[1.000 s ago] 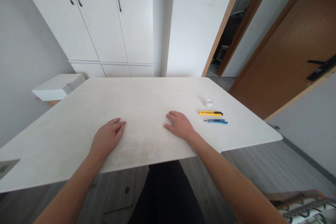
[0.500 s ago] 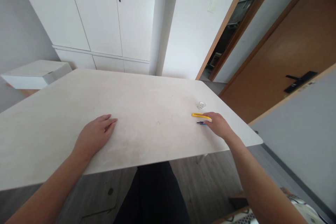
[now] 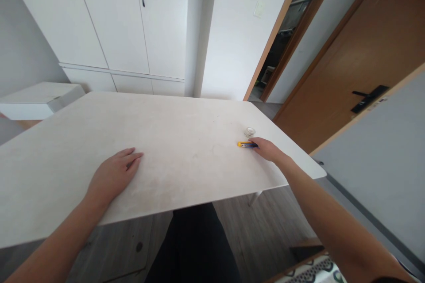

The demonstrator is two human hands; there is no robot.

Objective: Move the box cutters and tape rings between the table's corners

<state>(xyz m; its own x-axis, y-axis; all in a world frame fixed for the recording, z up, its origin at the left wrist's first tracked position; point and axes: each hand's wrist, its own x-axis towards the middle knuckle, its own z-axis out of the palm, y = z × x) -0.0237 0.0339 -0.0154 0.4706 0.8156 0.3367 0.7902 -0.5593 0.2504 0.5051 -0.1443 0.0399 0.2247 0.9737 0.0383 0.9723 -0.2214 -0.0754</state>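
My left hand [image 3: 114, 172] lies on the white table [image 3: 172, 141], fingers stretched out and nothing held. At the table's right side my right hand [image 3: 265, 149] is closed over a yellow utility knife [image 3: 241, 144] and a dark blue pen [image 3: 251, 145]. The two lie against each other, their ends poking out to the left of my fingertips; their other ends are hidden by the hand. Just beyond the fingers sits a clear roll of tape [image 3: 249, 132], apart from the hand.
White cupboards [image 3: 113, 17] stand behind the table. A small white cabinet [image 3: 29, 97] is at the far left. On the right are a brown door [image 3: 345, 48] and a doorway. A patterned cloth [image 3: 315, 269] shows at the lower right, below table height.
My right hand has brought the pen against the utility knife, where before a gap lay between them. The left hand stays put on the table. The view has shifted slightly.
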